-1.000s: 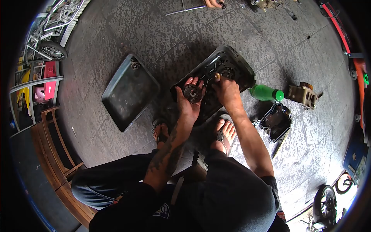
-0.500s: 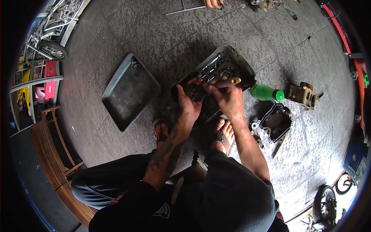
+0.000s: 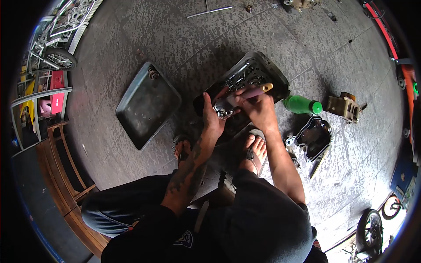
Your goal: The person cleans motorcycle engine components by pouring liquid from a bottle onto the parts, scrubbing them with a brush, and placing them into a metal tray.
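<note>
brush (image 3: 258,91) over tray (image 3: 278,72), green bottle (image 3: 299,105) alongside

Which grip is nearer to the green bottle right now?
Right. The right grip, on a purple-handled tool, is just left of the green bottle in the picture, apart from it; the left grip is farther left.

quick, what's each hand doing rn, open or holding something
Left hand: holding a shiny metal part.
Right hand: grip closed on a purple-handled tool, likely a brush.
</note>
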The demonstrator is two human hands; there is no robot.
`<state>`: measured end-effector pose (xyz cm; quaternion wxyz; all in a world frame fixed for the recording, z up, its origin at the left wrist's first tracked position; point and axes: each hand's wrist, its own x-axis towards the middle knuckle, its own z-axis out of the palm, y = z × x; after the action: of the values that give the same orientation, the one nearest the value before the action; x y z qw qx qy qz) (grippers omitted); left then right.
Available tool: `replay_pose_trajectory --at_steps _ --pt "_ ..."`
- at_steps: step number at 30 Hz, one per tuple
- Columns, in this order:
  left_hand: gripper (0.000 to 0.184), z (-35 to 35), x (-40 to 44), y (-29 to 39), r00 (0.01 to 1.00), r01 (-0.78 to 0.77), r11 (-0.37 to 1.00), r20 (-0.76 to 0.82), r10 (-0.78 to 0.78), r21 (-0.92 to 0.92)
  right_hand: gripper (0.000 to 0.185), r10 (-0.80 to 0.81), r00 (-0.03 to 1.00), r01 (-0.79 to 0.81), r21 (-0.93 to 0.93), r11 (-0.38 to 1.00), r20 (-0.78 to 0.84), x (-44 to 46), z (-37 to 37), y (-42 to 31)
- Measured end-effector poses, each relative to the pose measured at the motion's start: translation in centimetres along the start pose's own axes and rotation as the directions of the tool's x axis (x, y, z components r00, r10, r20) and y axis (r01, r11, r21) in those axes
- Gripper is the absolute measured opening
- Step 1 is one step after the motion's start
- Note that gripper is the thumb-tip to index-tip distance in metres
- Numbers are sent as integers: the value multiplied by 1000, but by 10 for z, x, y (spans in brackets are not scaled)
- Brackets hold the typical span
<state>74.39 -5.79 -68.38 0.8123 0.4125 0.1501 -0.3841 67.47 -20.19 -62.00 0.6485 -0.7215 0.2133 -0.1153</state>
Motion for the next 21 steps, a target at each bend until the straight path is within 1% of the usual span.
replay_pose_trajectory --at_steps 1,2,3,4,6,7,8,9,11,12,14,15,16,17,18,19,20,21 --pt "76 -2 -3 2 999 48 994 -3 -48 94 16 2 1000 -2 5 1000 1 0 -2 1" --pt "76 -7 -3 4 999 47 994 -3 -47 96 16 37 998 -42 -100 994 -45 2 -7 2" --pt "76 -13 -2 6 998 55 988 19 -59 141 15 64 993 -82 -203 976 -95 5 -9 1" --pt "76 -14 -3 7 997 68 980 36 -76 185 15 65 994 -83 -203 976 -93 7 -10 -1" --pt "76 -15 -2 6 997 63 980 22 -69 186 17 -12 995 3 -85 996 -100 10 -13 -5" --pt "76 -13 -3 6 996 65 965 43 -79 253 19 7 998 -6 16 1000 -55 11 -11 -5" --pt "77 -10 -2 7 994 61 946 67 -86 319 19 9 998 -9 14 1000 -58 12 -11 0" --pt "77 -7 -3 8 994 60 945 71 -87 320 18 74 997 -73 47 996 -21 14 -8 9" --pt "76 -2 -6 9 996 12 956 77 -36 292 18 208 978 -210 109 972 31 20 -8 17" --pt "76 -2 -7 9 996 9 957 78 -33 291 18 205 978 -208 108 972 32 19 -11 19" --pt "74 -9 -8 8 997 21 980 63 -34 196 18 202 971 -217 -122 969 -125 17 -14 12" --pt "73 -13 -6 7 996 48 993 69 -55 110 20 94 978 -109 -72 991 -186 15 -10 22" --pt "73 -15 -6 6 996 55 993 63 -62 108 20 103 977 -118 -72 990 -185 11 -7 20" --pt "73 -16 -3 5 994 85 996 69 -86 15 21 132 979 -110 143 984 -156 7 -2 14" --pt "72 -15 -1 5 991 110 991 82 -104 -77 23 148 981 -95 352 931 -125 6 2 9" --pt "71 -7 -5 9 987 96 992 135 -85 -83 25 82 987 -41 277 960 -139 5 8 12" --pt "71 -7 -4 8 987 95 992 139 -83 -82 25 78 987 -37 277 960 -141 3 7 14" --pt "70 -6 -3 8 993 45 998 108 -39 -53 24 117 982 -113 37 993 -148 -2 6 13"
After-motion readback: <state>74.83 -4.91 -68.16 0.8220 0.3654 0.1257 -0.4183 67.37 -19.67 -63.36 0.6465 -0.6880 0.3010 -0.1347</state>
